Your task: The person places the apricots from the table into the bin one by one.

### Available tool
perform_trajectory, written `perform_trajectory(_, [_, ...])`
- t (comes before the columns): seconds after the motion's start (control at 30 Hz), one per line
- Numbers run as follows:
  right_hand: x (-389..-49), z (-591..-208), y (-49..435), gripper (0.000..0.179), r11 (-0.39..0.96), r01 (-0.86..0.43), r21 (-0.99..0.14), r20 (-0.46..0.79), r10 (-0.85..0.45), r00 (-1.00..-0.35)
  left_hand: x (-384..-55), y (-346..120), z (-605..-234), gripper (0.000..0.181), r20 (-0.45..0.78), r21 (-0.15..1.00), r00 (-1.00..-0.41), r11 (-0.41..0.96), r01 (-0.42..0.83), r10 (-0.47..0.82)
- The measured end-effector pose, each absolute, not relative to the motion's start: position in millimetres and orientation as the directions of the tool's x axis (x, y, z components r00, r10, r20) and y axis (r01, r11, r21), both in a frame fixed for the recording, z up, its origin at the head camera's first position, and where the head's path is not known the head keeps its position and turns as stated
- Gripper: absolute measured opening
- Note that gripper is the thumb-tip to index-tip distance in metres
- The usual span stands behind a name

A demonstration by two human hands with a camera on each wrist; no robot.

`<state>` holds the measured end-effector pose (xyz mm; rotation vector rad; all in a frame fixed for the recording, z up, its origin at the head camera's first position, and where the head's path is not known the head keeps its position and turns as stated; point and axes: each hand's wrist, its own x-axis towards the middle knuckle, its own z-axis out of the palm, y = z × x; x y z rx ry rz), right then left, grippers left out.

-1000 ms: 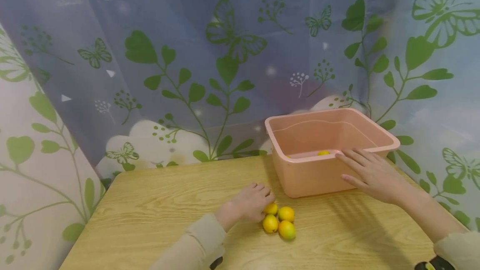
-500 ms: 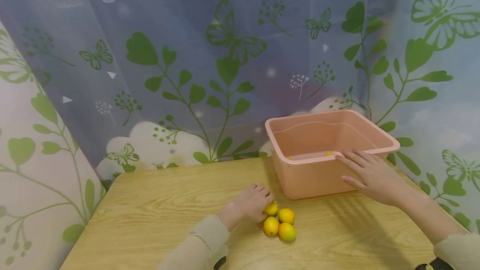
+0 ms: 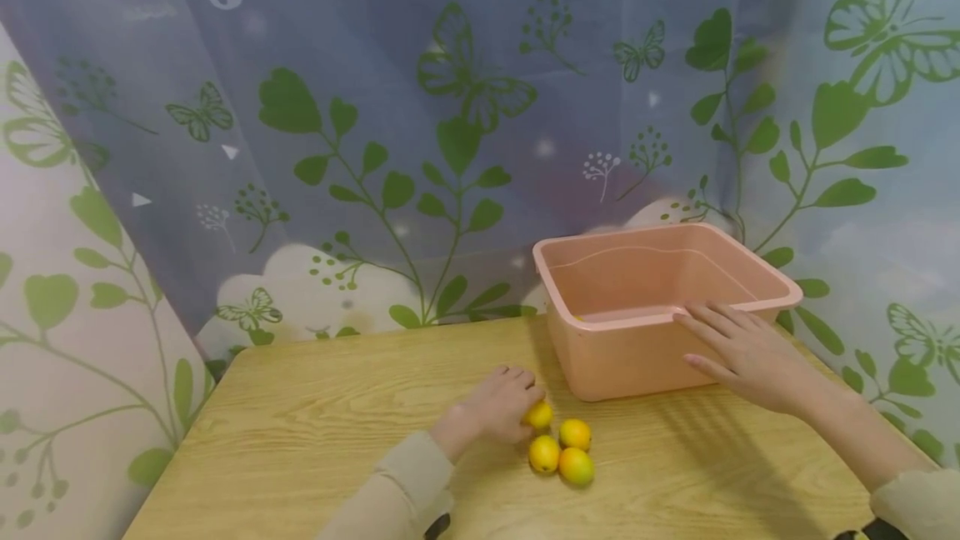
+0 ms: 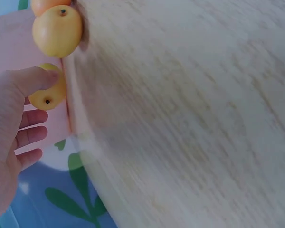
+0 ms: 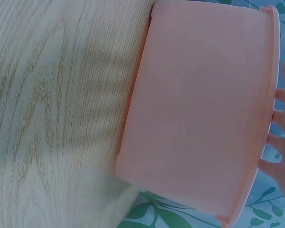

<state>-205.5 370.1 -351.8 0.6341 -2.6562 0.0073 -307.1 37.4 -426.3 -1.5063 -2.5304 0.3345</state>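
My left hand pinches a small yellow fruit between thumb and fingers, close over the table. Right beside it lie three more such fruits: a yellow one, an orange-yellow one and one with a greenish side. Behind them, to the right, stands a pink plastic basin. The right hand is at the basin's near rim, fingers stretched out and thumb lower, in front of the wall. Only a sliver of yellow shows inside the basin at its near left corner; the near wall hides most of its floor.
The wooden table runs back to a curtain printed with green leaves and butterflies. The basin stands near the table's back right edge, close to the curtain.
The held fruit has come slightly away from the other three. A yellow fruit inside the basin has shifted right and out of sight. The right hand has stayed at the rim.
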Motion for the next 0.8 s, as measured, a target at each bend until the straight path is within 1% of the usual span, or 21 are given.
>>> perform_trajectory(0.23, [-204,-352,371,0.062,0.893,-0.441,0.094,0.4,-0.439,-0.805,-309,29,-413,0.038,0.076,-0.243,-0.494,0.496,0.834,0.866])
perform_trajectory(0.33, [-204,-351,371,0.062,0.893,-0.441,0.093,0.397,-0.44,-0.806,-309,25,-408,0.037,0.09,-0.248,-0.494,0.5,0.83,0.865])
perform_trajectory(0.47, [-205,-350,371,0.059,0.896,-0.437,0.082,0.383,-0.433,-0.816,-307,21,-402,0.035,0.102,-0.254,-0.494,0.502,0.827,0.864])
perform_trajectory(0.67, [-205,-349,370,0.058,0.9,-0.429,0.071,0.363,-0.424,-0.83,-305,19,-396,0.033,0.109,-0.219,-0.505,0.516,0.828,0.857])
perform_trajectory(0.8, [-204,-349,369,0.057,0.903,-0.425,0.063,0.356,-0.418,-0.836,-308,17,-392,0.033,0.147,-0.191,-0.499,0.519,0.833,0.854])
